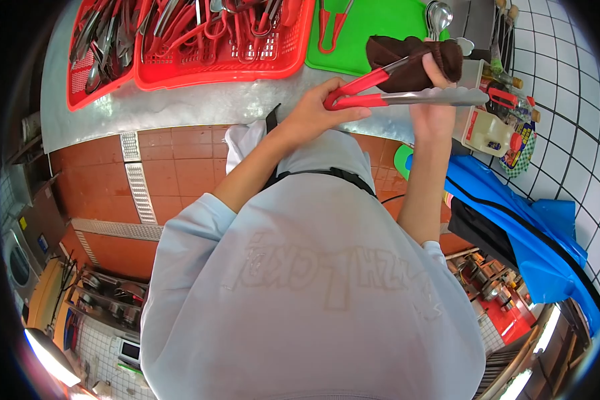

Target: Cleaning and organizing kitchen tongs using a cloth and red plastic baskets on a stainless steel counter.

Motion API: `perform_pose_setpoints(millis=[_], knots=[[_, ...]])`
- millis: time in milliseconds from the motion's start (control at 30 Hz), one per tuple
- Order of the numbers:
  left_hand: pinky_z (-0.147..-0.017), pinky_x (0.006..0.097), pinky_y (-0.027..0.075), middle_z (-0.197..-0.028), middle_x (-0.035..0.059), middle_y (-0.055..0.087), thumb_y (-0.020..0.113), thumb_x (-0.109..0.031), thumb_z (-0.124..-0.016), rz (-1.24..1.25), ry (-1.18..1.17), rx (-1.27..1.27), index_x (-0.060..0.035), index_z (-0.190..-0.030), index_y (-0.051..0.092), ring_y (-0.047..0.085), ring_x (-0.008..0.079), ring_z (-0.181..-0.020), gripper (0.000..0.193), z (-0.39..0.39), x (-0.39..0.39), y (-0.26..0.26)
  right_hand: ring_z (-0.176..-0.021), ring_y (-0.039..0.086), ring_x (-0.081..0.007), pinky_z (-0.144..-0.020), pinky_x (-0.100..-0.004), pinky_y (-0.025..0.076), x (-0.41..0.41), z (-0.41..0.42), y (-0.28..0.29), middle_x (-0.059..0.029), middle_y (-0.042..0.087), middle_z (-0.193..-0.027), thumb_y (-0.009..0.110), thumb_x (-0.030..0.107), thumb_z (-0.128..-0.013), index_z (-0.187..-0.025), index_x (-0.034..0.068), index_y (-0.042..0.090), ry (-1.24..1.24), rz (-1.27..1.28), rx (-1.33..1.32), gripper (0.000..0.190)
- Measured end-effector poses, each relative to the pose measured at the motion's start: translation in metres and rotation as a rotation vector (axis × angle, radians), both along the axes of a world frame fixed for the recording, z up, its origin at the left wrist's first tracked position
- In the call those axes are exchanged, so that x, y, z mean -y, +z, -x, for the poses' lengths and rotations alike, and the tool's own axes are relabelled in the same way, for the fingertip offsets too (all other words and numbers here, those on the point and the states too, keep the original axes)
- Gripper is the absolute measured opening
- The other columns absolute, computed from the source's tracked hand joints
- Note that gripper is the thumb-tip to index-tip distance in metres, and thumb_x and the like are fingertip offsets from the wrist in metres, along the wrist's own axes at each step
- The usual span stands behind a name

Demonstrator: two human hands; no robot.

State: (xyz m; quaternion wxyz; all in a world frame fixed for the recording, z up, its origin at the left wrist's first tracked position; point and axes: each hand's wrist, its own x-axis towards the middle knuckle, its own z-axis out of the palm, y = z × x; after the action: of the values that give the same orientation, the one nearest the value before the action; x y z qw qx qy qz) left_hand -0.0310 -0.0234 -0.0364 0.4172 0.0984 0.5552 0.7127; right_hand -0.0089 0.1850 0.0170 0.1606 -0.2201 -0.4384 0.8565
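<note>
My left hand (325,107) grips a pair of metal tongs (430,96) by its red-coated handle, near the bend. The tongs point to the right, their two arms spread apart, above the metal counter's front edge. My right hand (432,112) holds a dark brown cloth (400,52), which lies over the far arm and hides its tip. The near arm, with a scalloped tip, crosses in front of my right wrist and is bare. Behind the cloth is a green tray (362,22) with another pair of red-handled tongs (332,25) on it.
Two red plastic baskets (220,72) hold red-handled tongs and other metal utensils on the metal counter (180,102). Several metal spoons (437,17) lie at the tray's right. A plastic jug (487,132) and bottles stand by the tiled wall, above a blue sheet (540,250).
</note>
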Motion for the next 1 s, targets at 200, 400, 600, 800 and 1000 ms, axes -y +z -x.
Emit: perform_pose_setpoints(millis=[200, 400, 600, 800, 1000], knots=[[-0.06, 0.0209, 0.035, -0.081, -0.0021, 0.054, 0.066, -0.033, -0.091, -0.067, 0.067, 0.058, -0.0037, -0.112, 0.058, 0.045, 0.0048, -0.069, 0.037, -0.001, -0.002, 0.018, -0.102, 0.059, -0.0197, -0.091, -0.033, 0.045, 0.039, 0.007, 0.009, -0.0107, 0.063, -0.109, 0.066, 0.017, -0.084, -0.112, 0.001, 0.06, 0.442, -0.35, 0.13, 0.033], [-0.046, 0.0225, 0.027, -0.065, -0.0026, 0.044, 0.03, -0.059, -0.099, 0.067, 0.03, 0.148, -0.0057, -0.095, 0.055, 0.035, 0.0057, -0.053, 0.059, 0.0, 0.004, 0.012, -0.097, 0.059, -0.0178, -0.09, -0.033, 0.047, 0.059, 0.009, 0.007, -0.0102, 0.063, -0.107, 0.073, 0.014, -0.079, -0.113, -0.004, 0.057, 0.621, -0.659, 0.341, 0.042], [-0.046, 0.0232, 0.026, -0.065, -0.001, 0.043, 0.018, -0.068, -0.096, 0.134, 0.008, 0.176, -0.0077, -0.089, 0.052, 0.034, 0.0078, -0.052, 0.07, -0.001, -0.002, 0.007, -0.099, 0.061, -0.0175, -0.091, -0.0318, 0.047, 0.068, 0.007, -0.015, -0.0103, 0.064, -0.107, 0.065, 0.008, -0.085, -0.123, -0.003, 0.049, 0.464, -0.976, 0.168, 0.043], [-0.049, 0.0233, 0.027, -0.069, -0.0026, 0.043, 0.023, -0.07, -0.095, 0.076, 0.033, 0.257, -0.0079, -0.091, 0.055, 0.035, 0.0077, -0.056, 0.07, 0.002, -0.004, 0.006, -0.107, 0.06, -0.0209, -0.097, -0.0336, 0.044, 0.077, 0.007, -0.013, -0.0133, 0.062, -0.113, 0.059, 0.001, -0.086, -0.131, -0.003, 0.042, 0.333, -1.024, 0.133, 0.049], [-0.048, 0.0239, 0.023, -0.066, -0.0048, 0.039, 0.019, -0.072, -0.094, 0.148, 0.195, 0.3, -0.0133, -0.09, 0.051, 0.032, 0.0067, -0.056, 0.067, 0.008, 0.003, 0.018, -0.109, 0.059, -0.0206, -0.098, -0.0331, 0.043, 0.081, 0.006, 0.004, -0.0121, 0.058, -0.12, 0.061, 0.001, -0.084, -0.14, -0.001, 0.035, 0.526, -0.884, 0.139, 0.061]])
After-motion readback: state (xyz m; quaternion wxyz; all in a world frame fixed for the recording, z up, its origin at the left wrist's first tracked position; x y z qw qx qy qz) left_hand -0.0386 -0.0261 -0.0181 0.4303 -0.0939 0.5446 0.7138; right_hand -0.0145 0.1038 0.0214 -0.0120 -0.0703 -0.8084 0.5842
